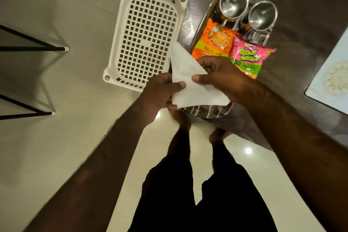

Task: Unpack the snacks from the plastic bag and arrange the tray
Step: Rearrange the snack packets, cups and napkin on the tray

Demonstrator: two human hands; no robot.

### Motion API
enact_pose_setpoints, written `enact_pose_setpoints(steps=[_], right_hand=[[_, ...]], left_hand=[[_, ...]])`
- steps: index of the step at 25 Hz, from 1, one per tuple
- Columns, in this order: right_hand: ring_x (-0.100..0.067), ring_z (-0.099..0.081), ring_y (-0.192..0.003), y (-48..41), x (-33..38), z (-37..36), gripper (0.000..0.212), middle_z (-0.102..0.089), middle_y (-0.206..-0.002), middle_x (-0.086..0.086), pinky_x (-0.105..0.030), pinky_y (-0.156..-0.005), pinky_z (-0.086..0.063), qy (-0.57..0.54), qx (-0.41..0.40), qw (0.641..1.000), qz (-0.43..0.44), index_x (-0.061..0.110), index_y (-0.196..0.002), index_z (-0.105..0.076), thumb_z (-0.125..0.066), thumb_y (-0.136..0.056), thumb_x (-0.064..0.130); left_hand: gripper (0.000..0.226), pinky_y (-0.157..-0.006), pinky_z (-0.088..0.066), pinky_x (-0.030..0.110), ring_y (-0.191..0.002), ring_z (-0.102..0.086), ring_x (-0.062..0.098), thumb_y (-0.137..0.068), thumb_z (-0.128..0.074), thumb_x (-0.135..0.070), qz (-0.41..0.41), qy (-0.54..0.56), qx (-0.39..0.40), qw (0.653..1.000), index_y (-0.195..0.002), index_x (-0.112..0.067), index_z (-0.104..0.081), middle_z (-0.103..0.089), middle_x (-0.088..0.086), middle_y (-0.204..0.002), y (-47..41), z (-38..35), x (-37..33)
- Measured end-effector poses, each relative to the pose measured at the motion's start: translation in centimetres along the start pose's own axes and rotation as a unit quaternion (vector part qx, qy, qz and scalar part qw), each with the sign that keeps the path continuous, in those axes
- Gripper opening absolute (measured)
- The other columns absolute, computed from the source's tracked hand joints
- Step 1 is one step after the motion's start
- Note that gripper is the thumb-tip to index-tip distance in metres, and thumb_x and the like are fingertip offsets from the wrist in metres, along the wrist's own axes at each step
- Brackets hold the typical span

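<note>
Both hands pinch folded plastic bag [190,83]: left hand [160,94] at 8, right hand [220,77] at 2; tray [199,24] lies at 12, nearer right hand.

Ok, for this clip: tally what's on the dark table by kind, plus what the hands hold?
Steel cups: 2
Snack packets: 2, orange packet and pink packet
Metal tray: 1
White perforated basket: 1
Folded white plastic bag: 1, held by left hand and right hand
Total: 7

White gridded basket [145,32], orange packet [212,43], pink-and-green packet [248,56].
</note>
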State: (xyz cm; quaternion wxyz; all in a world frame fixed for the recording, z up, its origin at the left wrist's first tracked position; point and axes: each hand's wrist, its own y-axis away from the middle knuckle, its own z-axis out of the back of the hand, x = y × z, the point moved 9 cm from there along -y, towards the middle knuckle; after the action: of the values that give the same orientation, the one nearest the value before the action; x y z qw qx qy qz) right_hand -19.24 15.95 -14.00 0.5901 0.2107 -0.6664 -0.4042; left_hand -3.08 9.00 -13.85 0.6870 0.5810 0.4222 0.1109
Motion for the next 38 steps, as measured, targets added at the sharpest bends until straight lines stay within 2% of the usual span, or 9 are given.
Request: enact_pose_setpoints(steps=[3,6,11,14,18,26,32,35,38], right_hand=[[-0.024,-0.069,-0.092,1.6,-1.5,1.8,0.029,-0.076,-0.103,-0.009,-0.039,-0.087,-0.056,0.083,0.003,0.996,0.017,0.007,-0.118,-0.075,-0.079,-0.089,0.004],[-0.022,-0.071,-0.089,2.8,-2.6,5.3,0.022,-0.074,-0.101,-0.005,-0.033,-0.080,-0.057,0.119,-0.093,0.988,0.034,0.014,-0.112,-0.075,-0.070,-0.093,0.005],[-0.044,-0.071,-0.100,3.7,-3.7,9.0,0.024,-0.069,-0.096,-0.017,-0.057,-0.095,-0.058,0.065,-0.152,0.985,0.049,0.003,-0.113,-0.073,-0.060,-0.094,-0.006],[-0.041,-0.072,-0.106,4.0,-3.9,8.5,0.025,-0.072,-0.099,-0.015,-0.051,-0.096,-0.058,0.091,-0.125,0.986,0.060,0.003,-0.114,-0.073,-0.059,-0.095,-0.006],[-0.033,-0.072,-0.104,3.8,-4.2,7.4,0.023,-0.074,-0.102,-0.011,-0.043,-0.092,-0.061,0.106,-0.106,0.986,0.068,0.009,-0.111,-0.073,-0.060,-0.096,-0.002],[-0.028,-0.075,-0.099,3.0,-3.9,6.3,0.024,-0.074,-0.097,-0.006,-0.041,-0.093,-0.061,0.131,-0.093,0.984,0.078,0.012,-0.110,-0.074,-0.059,-0.096,-0.001],[-0.029,-0.077,-0.090,3.0,-3.6,6.0,0.024,-0.077,-0.100,-0.016,-0.034,-0.080,-0.061,0.134,-0.082,0.984,0.079,0.009,-0.112,-0.072,-0.058,-0.097,-0.003],[-0.028,-0.078,-0.089,3.0,-2.7,6.9,0.027,-0.077,-0.097,-0.015,-0.038,-0.082,-0.063,0.124,-0.092,0.984,0.088,0.013,-0.111,-0.073,-0.057,-0.096,-0.003],[-0.026,-0.075,-0.093,2.6,-0.5,8.8,0.028,-0.077,-0.100,-0.010,-0.047,-0.088,-0.062,0.171,-0.125,0.970,0.121,0.018,-0.110,-0.074,-0.058,-0.094,0.002]], left_hand=[[0.036,-0.072,-0.064,0.044,-0.111,-0.070,0.035,-0.094,-0.070,-0.013,0.039,0.050,-0.011,0.998,-0.129,-0.010,-0.063,-0.071,0.012,-0.124,1.7,-3.4,3.0],[0.037,-0.069,-0.065,0.045,-0.114,-0.067,0.040,-0.094,-0.071,-0.013,0.064,0.045,-0.060,0.995,-0.128,-0.006,-0.063,-0.067,0.015,-0.127,2.3,-5.1,5.6],[0.027,-0.079,-0.064,0.052,-0.114,-0.066,0.040,-0.091,-0.074,-0.010,0.085,0.048,-0.116,0.989,-0.116,-0.006,-0.066,-0.067,0.015,-0.127,1.4,-6.2,7.1],[0.021,-0.084,-0.062,0.055,-0.114,-0.067,0.038,-0.090,-0.075,-0.009,0.091,0.044,-0.142,0.985,-0.108,-0.008,-0.065,-0.068,0.013,-0.124,0.9,-6.1,7.4],[0.035,-0.084,-0.062,0.055,-0.116,-0.065,0.037,-0.089,-0.076,-0.011,0.082,0.023,-0.165,0.983,-0.121,-0.005,-0.061,-0.064,0.012,-0.127,0.5,-5.7,7.3],[0.038,-0.076,-0.065,0.051,-0.110,-0.068,0.037,-0.089,-0.076,-0.013,0.071,0.027,-0.173,0.982,-0.120,-0.003,-0.057,-0.063,0.015,-0.125,-0.6,-5.7,7.1],[0.050,-0.052,-0.064,0.042,-0.050,-0.074,0.024,-0.086,-0.071,-0.056,0.061,-0.201,-0.168,0.963,-0.109,-0.018,-0.048,-0.073,0.010,-0.088,-0.2,-4.9,5.7],[0.054,-0.053,-0.063,0.036,-0.053,-0.074,0.022,-0.089,-0.063,-0.060,0.099,-0.200,-0.180,0.958,-0.117,-0.016,-0.052,-0.073,0.007,-0.082,0.7,-4.2,6.3],[0.055,-0.057,-0.064,0.038,-0.073,-0.075,0.030,-0.091,-0.066,-0.048,0.153,-0.070,-0.167,0.971,-0.128,-0.011,-0.052,-0.070,0.012,-0.095,1.9,-4.5,8.2]])
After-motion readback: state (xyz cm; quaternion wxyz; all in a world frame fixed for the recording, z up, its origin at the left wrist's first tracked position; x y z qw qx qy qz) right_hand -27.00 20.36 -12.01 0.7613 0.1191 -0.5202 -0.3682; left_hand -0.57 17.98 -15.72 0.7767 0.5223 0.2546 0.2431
